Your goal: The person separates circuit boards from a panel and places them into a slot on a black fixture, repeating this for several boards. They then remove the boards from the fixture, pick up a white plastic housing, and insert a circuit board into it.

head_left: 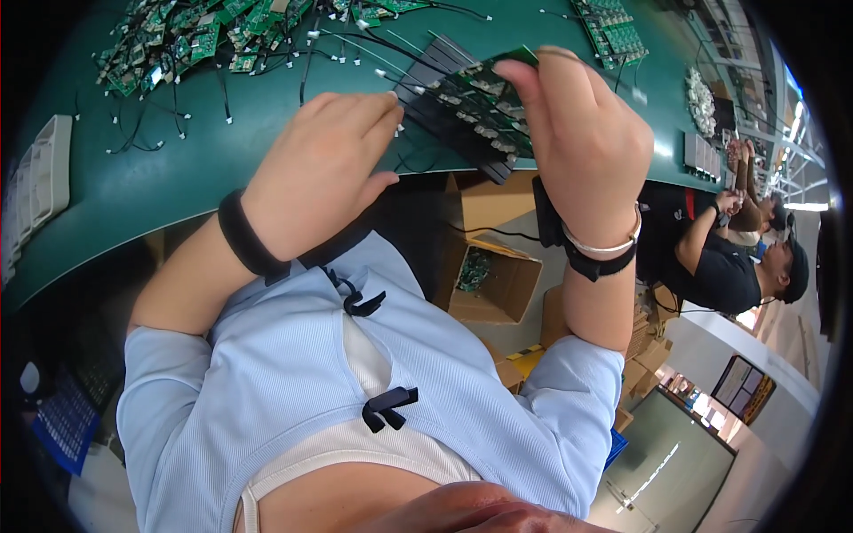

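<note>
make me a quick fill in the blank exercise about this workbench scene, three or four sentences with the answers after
1. The right hand holds a circuit board panel coloured ____.
2. The wristband just behind the left hand is coloured ____.
3. The heap of circuit boards lies toward the picture's upper ____ corner.
4. The open brown box below the worktop is made of ____.

Missing words: green; black; left; cardboard

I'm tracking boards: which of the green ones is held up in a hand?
The board in the right hand; the heap at upper left and group at upper right lie on the table.
</note>
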The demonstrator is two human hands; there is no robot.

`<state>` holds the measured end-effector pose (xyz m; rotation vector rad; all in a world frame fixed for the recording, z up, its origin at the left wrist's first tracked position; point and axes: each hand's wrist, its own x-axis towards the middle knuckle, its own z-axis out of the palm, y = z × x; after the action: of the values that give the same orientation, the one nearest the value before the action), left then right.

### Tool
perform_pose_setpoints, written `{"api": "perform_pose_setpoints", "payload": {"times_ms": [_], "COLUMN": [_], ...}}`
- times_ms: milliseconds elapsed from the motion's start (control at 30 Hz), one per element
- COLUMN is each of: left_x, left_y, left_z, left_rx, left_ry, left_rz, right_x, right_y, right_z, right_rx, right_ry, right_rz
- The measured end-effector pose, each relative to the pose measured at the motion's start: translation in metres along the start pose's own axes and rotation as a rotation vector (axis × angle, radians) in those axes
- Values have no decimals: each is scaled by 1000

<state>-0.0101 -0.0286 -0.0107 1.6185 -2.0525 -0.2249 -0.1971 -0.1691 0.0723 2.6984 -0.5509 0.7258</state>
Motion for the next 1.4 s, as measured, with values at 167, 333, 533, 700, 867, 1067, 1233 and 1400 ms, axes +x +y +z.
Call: {"api": "perform_pose_setpoints", "payload": {"times_ms": [167,333,533,700,867,1067,1233,1400], "left_x": [-2,-1,0,-2,0,14,14,2], "left_y": [0,0,4,6,2,-7,-4,5], "left_z": [4,7,10,7,-1,-12,-8,5], "left_rx": [78,107,134,160,106,-55,-31,2], "left_ry": [14,21,-4,17,38,75,81,162], "left_rz": [22,33,21,18,30,-30,45,83], "right_x": [13,35,13,13,4,9,35,50], "right_y": [10,50,113,124,130,115,89,55], "right_z": [16,38,116,103,105,86,46,19], "right_rx": [8,242,550,674,741,778,669,422], "right_ry": [16,-55,-168,-235,-190,-201,-209,-197], "right_rz": [-57,134,260,335,323,372,145,-57]}}
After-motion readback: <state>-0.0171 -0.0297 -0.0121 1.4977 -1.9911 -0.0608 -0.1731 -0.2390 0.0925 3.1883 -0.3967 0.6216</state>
